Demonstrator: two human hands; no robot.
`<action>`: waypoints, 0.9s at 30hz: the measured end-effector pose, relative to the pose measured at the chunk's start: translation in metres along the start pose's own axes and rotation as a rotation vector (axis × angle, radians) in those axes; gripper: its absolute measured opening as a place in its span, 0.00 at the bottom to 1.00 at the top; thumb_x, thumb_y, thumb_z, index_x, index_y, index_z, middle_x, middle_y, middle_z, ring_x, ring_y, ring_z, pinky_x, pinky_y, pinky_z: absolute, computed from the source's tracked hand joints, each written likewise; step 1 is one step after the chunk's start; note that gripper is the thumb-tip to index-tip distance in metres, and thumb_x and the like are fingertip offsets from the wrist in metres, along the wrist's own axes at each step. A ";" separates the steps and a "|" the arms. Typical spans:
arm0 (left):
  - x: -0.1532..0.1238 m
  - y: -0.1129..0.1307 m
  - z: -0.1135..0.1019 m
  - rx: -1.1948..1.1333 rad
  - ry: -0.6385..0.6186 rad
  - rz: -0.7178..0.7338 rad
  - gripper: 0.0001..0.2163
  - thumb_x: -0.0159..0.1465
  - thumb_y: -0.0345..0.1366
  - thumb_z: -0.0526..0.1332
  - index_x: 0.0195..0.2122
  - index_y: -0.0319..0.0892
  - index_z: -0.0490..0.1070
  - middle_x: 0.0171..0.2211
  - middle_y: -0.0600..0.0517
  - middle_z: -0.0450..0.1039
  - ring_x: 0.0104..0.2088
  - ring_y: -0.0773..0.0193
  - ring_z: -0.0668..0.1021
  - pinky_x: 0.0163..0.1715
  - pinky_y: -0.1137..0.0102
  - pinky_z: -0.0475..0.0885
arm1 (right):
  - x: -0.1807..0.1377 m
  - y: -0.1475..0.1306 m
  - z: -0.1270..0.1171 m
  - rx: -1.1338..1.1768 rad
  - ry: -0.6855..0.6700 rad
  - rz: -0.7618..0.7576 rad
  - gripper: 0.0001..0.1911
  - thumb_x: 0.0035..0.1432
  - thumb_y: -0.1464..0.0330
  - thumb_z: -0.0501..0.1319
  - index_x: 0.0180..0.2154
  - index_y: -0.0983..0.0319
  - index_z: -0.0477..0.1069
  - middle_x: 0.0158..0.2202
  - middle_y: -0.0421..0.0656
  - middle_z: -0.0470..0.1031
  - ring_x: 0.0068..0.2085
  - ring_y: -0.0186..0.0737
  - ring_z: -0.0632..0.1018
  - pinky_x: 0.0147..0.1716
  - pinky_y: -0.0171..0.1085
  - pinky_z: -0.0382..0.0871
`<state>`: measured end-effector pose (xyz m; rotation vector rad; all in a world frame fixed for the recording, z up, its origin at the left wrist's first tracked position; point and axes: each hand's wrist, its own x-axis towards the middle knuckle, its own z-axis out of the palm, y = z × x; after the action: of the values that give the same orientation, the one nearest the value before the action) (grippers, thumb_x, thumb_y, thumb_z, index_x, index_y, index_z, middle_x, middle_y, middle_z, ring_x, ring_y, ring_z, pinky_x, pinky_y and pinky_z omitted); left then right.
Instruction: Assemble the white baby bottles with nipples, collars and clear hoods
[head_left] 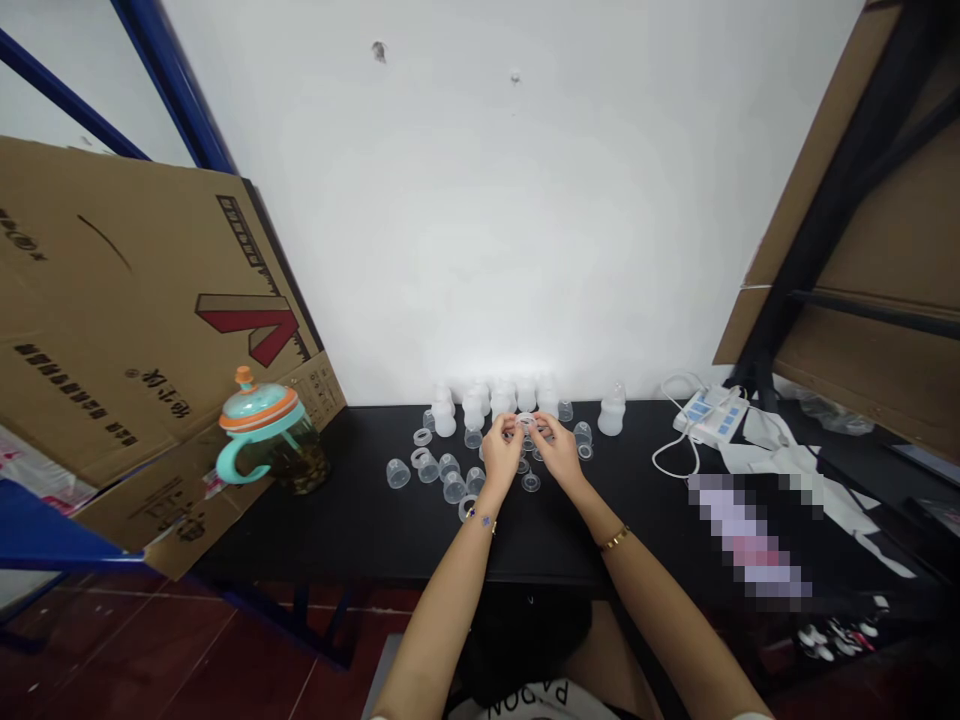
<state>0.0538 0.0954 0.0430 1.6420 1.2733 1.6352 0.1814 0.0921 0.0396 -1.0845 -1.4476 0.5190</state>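
Observation:
My left hand (pixel 501 452) and my right hand (pixel 558 447) meet above the black table (pixel 360 510), both pinching a small clear plastic ring (pixel 526 420) between their fingertips. Around them lie several clear plastic caps and rings (pixel 442 470). Behind, against the wall, stand several small translucent bottles (pixel 480 400), with one more bottle (pixel 611 410) apart at the right.
A glass mug with a teal and orange lid (pixel 262 435) stands at the table's left, beside a large cardboard box (pixel 112 320). A white power strip with cable (pixel 709 412) and white sheets (pixel 787 470) lie right. Dark shelving (pixel 840 200) rises at the right.

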 end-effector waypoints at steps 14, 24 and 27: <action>0.001 0.003 -0.002 -0.033 -0.015 -0.037 0.05 0.62 0.37 0.62 0.36 0.42 0.73 0.34 0.49 0.81 0.35 0.61 0.82 0.34 0.70 0.72 | -0.001 -0.002 0.000 -0.070 0.022 -0.033 0.19 0.59 0.56 0.59 0.46 0.61 0.76 0.36 0.46 0.80 0.28 0.39 0.75 0.29 0.37 0.71; 0.000 0.006 -0.003 0.090 0.013 0.020 0.07 0.63 0.39 0.61 0.39 0.44 0.73 0.35 0.50 0.80 0.34 0.62 0.79 0.36 0.69 0.72 | 0.000 0.001 0.000 -0.014 0.011 -0.002 0.20 0.57 0.54 0.61 0.45 0.60 0.75 0.38 0.46 0.81 0.29 0.40 0.76 0.30 0.38 0.71; 0.000 0.008 -0.003 0.043 0.008 0.031 0.08 0.62 0.39 0.62 0.41 0.44 0.72 0.37 0.49 0.80 0.36 0.62 0.80 0.36 0.70 0.72 | 0.000 0.005 0.001 0.036 0.006 0.006 0.21 0.58 0.53 0.61 0.46 0.60 0.75 0.40 0.47 0.81 0.30 0.41 0.78 0.32 0.39 0.73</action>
<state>0.0534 0.0909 0.0496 1.6900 1.3011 1.6446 0.1824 0.0950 0.0354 -1.0619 -1.4249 0.5437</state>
